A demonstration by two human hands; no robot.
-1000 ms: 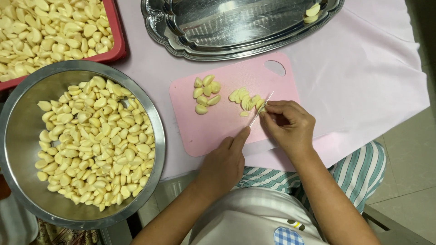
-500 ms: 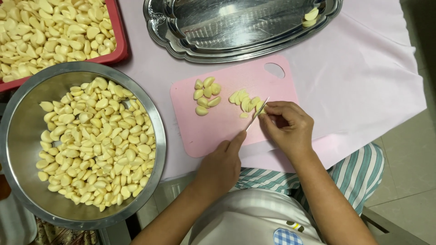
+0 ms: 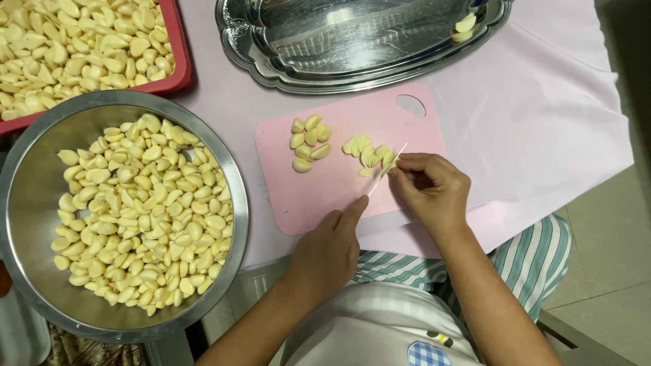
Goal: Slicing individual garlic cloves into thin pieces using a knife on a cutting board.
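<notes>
A pink cutting board (image 3: 325, 196) lies on a pink cloth (image 3: 529, 115). On it are several whole peeled garlic cloves (image 3: 308, 142) and a small heap of garlic slices (image 3: 363, 149). My left hand (image 3: 329, 254) grips a thin knife (image 3: 388, 169), forefinger stretched along it, with the blade seen edge-on over the board. My right hand (image 3: 434, 190) pinches a garlic clove against the board at the blade, right beside the slices. The clove itself is mostly hidden by my fingers.
A large steel bowl (image 3: 237, 203) full of peeled garlic cloves stands at the left. A red tray (image 3: 178, 68) of more cloves is at the top left. A shiny oval steel tray (image 3: 352, 41) with two garlic pieces (image 3: 464, 26) sits behind the board. Tiled floor shows at the right.
Hardly anything differs: both hands stay at the same spot on the board, and the knife blade shifts only slightly by the slices.
</notes>
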